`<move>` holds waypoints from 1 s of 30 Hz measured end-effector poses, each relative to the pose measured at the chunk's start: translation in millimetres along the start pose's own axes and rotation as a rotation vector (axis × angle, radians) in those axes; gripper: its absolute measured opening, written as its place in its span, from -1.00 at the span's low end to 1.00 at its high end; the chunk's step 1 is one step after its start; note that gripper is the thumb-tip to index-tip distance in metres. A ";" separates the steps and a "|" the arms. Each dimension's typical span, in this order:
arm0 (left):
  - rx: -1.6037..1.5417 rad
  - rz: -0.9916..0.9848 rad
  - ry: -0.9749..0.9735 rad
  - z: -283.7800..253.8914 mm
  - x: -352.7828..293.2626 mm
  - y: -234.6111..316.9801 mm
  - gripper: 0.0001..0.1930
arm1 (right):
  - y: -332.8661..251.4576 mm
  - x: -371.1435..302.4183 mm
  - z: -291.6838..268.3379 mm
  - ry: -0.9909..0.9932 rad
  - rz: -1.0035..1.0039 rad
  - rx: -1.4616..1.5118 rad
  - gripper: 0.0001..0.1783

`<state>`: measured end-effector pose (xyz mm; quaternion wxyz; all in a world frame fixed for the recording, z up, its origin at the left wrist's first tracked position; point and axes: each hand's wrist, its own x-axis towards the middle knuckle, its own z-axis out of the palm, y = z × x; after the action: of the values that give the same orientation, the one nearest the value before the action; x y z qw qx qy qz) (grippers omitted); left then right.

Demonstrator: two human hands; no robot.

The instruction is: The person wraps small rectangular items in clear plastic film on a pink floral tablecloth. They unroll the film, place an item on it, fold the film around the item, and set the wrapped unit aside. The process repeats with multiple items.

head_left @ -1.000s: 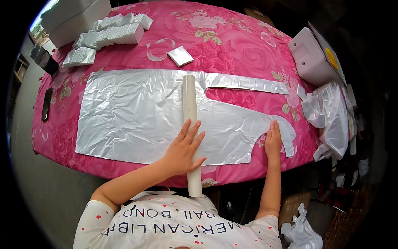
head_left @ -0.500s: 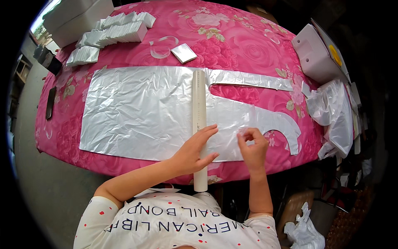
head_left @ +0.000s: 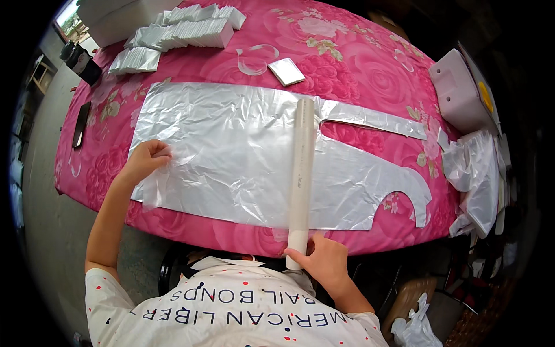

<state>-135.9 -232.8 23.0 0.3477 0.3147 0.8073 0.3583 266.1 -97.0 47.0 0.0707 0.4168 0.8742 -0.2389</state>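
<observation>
Silver sheet (head_left: pixel 219 144) pinched tight in left hand's (head_left: pixel 151 157) grip; tube (head_left: pixel 302 162) end clasped by right hand (head_left: pixel 321 257). Sheet could be torn by uneven tugging.

The table is covered by a pink cloth (head_left: pixel 370 55) with big roses printed on it. At the far left, a white box (head_left: pixel 121 26) is seen, with rows of folded silvery packets (head_left: pixel 196 36) lined up close by. A black bottle (head_left: pixel 81 62) and a dark, flat phone-shaped thing (head_left: pixel 81 125) are placed near the left edge. At the right, a see-through plastic bag (head_left: pixel 477 173) is bunched up near a pale box (head_left: pixel 457 84). Below, a crumpled white bag (head_left: pixel 417 327) is seen.
</observation>
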 end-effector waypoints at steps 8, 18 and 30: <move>0.236 0.746 0.069 122.8 -15.6 83.6 -0.61 | 9.2 1.9 7.4 -0.164 0.129 0.284 -0.47; 0.519 0.828 -0.004 240.9 -1.4 86.8 -0.43 | 17.5 9.2 -9.1 -0.289 0.092 0.168 -0.39; 0.686 0.832 0.045 242.6 -0.4 86.8 -0.41 | 26.7 214.0 -53.8 -0.211 0.155 1.105 -0.47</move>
<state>77.7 -98.6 -29.3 0.0364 0.6957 0.6923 0.1882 153.0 91.8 15.5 -0.0539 0.4287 0.5745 -0.6952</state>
